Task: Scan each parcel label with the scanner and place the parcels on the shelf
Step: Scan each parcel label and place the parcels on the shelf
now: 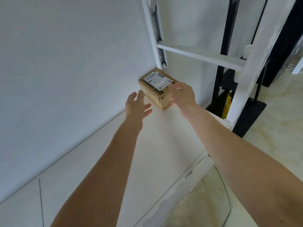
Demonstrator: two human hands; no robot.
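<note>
A small brown cardboard parcel [155, 89] with a white label on its top lies on the white shelf board [164, 145], in the far corner against the wall. My left hand [137, 105] hovers just left of the parcel, fingers spread and empty; contact cannot be told. My right hand [182, 94] is at the parcel's right side, fingers relaxed near the label's corner, holding nothing. No scanner is in view.
The white wall [65, 63] runs along the left of the shelf. White shelf uprights and a crossbar [200, 56] rise behind the parcel. A black stand [219, 82] and a yellow object [227, 105] sit to the right, over a pale tiled floor [278, 128].
</note>
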